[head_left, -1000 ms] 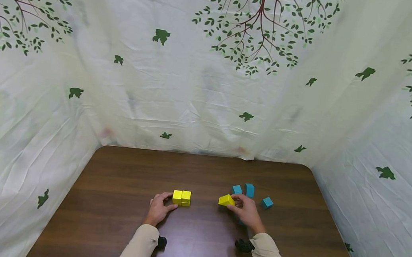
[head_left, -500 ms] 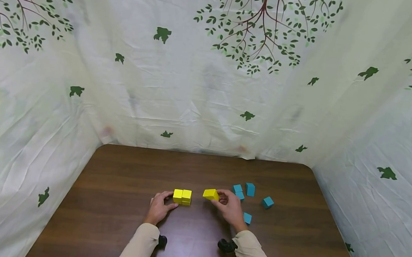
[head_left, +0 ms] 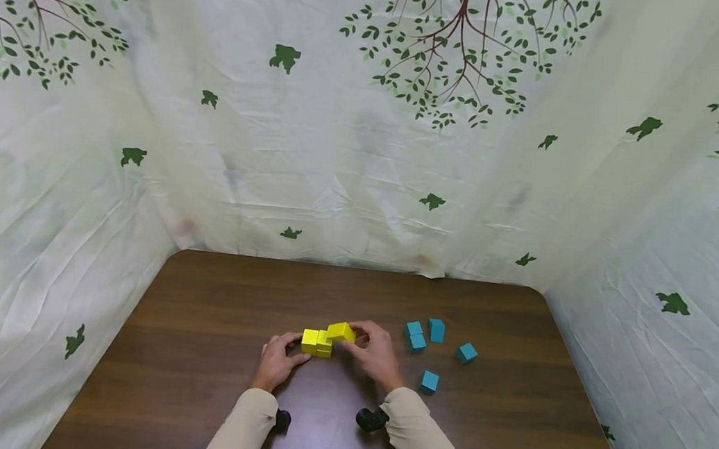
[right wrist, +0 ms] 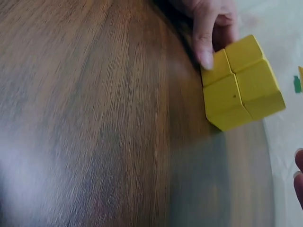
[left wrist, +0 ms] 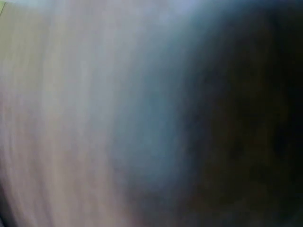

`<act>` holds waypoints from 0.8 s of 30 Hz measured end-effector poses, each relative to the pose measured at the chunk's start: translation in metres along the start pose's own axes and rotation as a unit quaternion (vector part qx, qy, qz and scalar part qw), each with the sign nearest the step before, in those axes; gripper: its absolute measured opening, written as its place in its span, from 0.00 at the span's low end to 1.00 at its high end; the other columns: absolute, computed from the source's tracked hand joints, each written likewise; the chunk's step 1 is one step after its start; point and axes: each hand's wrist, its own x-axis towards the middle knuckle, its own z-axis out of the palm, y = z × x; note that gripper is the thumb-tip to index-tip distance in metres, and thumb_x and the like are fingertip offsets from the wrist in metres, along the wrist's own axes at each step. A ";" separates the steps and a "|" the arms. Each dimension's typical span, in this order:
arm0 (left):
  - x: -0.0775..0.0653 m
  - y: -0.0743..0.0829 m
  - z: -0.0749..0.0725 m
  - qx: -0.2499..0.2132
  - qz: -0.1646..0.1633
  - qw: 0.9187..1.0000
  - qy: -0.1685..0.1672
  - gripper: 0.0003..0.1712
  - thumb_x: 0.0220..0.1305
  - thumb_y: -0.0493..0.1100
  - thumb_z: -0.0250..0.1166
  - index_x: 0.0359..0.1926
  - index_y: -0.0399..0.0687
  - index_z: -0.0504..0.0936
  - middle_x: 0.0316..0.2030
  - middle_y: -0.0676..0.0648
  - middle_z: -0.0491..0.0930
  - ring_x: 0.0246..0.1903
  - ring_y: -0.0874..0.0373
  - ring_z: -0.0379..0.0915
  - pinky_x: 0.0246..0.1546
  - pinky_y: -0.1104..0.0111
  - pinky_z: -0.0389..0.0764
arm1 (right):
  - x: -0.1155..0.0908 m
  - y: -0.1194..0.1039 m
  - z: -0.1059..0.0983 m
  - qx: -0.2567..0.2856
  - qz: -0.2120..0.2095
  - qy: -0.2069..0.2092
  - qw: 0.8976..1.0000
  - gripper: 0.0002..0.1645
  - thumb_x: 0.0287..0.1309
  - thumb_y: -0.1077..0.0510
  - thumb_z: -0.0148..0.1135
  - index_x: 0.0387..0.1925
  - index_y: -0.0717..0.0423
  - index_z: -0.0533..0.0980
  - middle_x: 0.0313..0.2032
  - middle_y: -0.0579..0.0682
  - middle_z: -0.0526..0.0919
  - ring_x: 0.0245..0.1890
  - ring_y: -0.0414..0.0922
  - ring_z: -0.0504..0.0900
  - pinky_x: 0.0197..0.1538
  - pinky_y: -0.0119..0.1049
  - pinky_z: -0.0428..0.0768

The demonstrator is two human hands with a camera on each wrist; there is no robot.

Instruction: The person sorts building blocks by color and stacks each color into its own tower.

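In the head view, a stack of yellow blocks [head_left: 310,342] stands on the table, two wide and two high on its near face. My left hand [head_left: 275,364] curves round the stack's left side, its thumb at the near face; the right wrist view shows that thumb [right wrist: 204,56] on a yellow block. Another yellow block [head_left: 341,331] is pinched between the thumb and fingers of my right hand [head_left: 377,356]. It is tilted and overlaps the upper right of the stack. The right wrist view catches only right fingertips [right wrist: 299,176] at its edge. Blur fills the left wrist view.
Several blue blocks lie to the right on the brown wooden table [head_left: 229,292]: a touching pair [head_left: 415,338], one block [head_left: 436,330] behind, one [head_left: 467,353] farther right and one [head_left: 429,382] nearer. A white leaf-printed cloth [head_left: 364,162] hangs round the table.
My right hand has carried its yellow block leftward from beside the blue blocks to the stack, uncovering the nearer blue block. My left hand has stayed at the stack.
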 end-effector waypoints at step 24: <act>0.001 -0.001 -0.002 -0.008 0.013 1.000 0.006 0.24 0.51 0.40 0.74 0.49 0.37 0.82 0.44 0.40 0.82 0.42 0.46 0.70 0.48 0.52 0.61 | 0.019 -0.011 0.032 -0.024 -0.072 -0.035 0.997 0.20 0.54 0.56 0.70 0.49 0.57 0.79 0.45 0.49 0.83 0.45 0.44 0.80 0.50 0.39 0.78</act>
